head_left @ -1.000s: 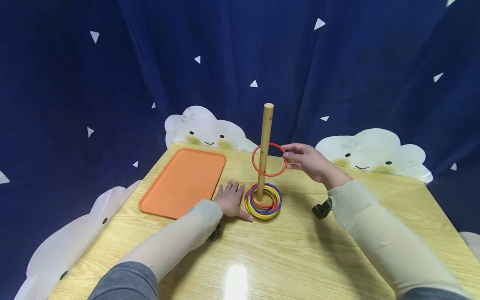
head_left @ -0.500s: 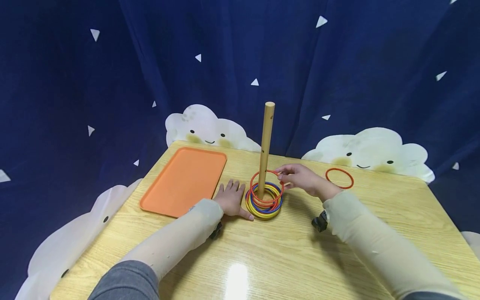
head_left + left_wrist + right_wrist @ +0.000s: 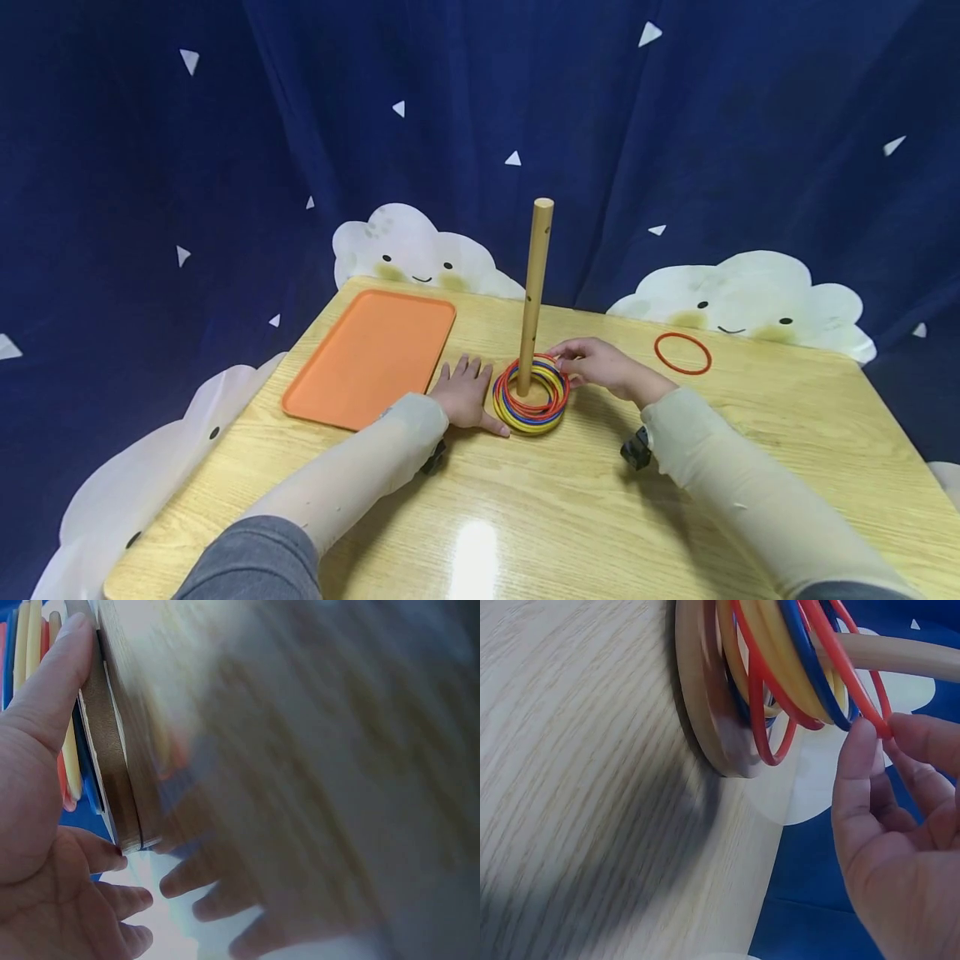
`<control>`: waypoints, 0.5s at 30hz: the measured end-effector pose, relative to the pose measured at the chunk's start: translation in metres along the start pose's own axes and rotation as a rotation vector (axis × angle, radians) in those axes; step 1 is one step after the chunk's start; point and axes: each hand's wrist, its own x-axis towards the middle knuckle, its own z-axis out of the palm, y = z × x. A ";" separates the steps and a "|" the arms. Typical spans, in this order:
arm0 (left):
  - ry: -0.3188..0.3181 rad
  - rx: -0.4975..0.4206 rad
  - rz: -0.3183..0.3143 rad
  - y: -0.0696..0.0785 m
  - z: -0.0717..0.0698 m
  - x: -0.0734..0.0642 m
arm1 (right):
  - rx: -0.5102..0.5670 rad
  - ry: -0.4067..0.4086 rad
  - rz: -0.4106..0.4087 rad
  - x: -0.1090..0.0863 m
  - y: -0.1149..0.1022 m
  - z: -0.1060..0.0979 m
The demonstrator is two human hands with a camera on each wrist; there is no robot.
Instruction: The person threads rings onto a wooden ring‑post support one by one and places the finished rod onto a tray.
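A round wooden post (image 3: pixel 536 292) stands upright on a wooden base (image 3: pixel 694 690), with several red, blue and yellow rings (image 3: pixel 769 660) stacked around its foot. My right hand (image 3: pixel 596 367) pinches one red ring (image 3: pixel 838 660) between thumb and fingertips. That ring encircles the post, tilted just over the stack. On the left, my left hand (image 3: pixel 463 394) lies with fingers spread beside the base; in the left wrist view its thumb (image 3: pixel 56 682) extends along the base's edge, next to the rings.
An orange tray (image 3: pixel 367 358) lies at the left of the wooden table (image 3: pixel 570 517). Another red ring (image 3: pixel 678 335) rests on the table at the back right. Behind the table hangs a dark blue curtain (image 3: pixel 450 67) with cloud shapes.
My right hand has lowered the red ring along the post to the stack. The loose red ring at the back right, hidden a second ago, shows now. The left hand has stayed put.
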 end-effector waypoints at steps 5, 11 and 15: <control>-0.003 0.002 0.000 -0.002 0.002 0.002 | -0.033 0.008 0.002 0.002 0.003 0.001; -0.008 -0.002 -0.006 -0.003 0.004 0.004 | -0.033 0.039 -0.004 0.000 0.006 -0.002; -0.010 -0.010 -0.001 -0.002 0.002 0.003 | -0.008 0.108 -0.015 -0.007 0.014 -0.018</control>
